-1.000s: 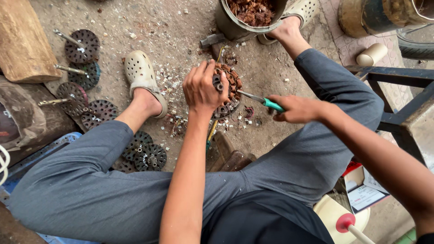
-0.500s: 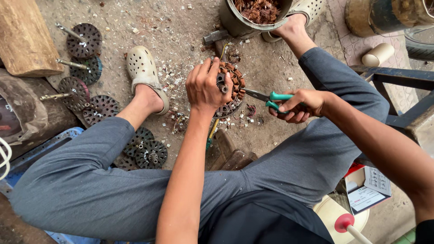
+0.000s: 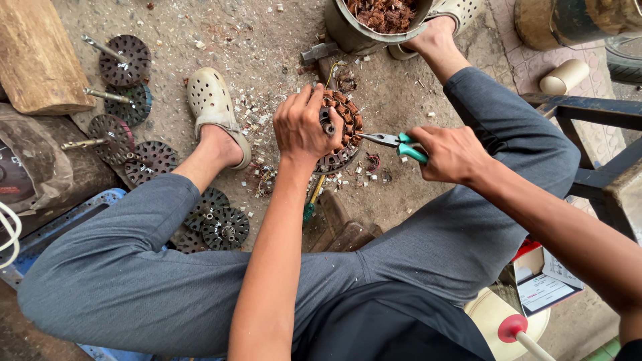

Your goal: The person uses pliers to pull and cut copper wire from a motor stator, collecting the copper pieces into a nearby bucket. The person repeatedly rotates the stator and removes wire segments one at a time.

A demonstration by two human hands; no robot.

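Since half a second ago, both hands have stayed put: the left hand point(image 3: 304, 127) grips the round copper-wound motor stator point(image 3: 341, 130) over the ground at centre, while the right hand point(image 3: 451, 154) squeezes green-handled pliers point(image 3: 394, 142) at its rim. Near right, a white printed paper in a red-edged box point(image 3: 545, 287) lies beside the knee.

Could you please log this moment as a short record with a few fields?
left hand: grips a round copper-wound motor core from above
right hand: holds green-handled pliers, tips at the core's edge
stripped cores: scattered on the ground beside the left foot
metal bucket: ahead, holding copper scrap
ground: littered with small bits
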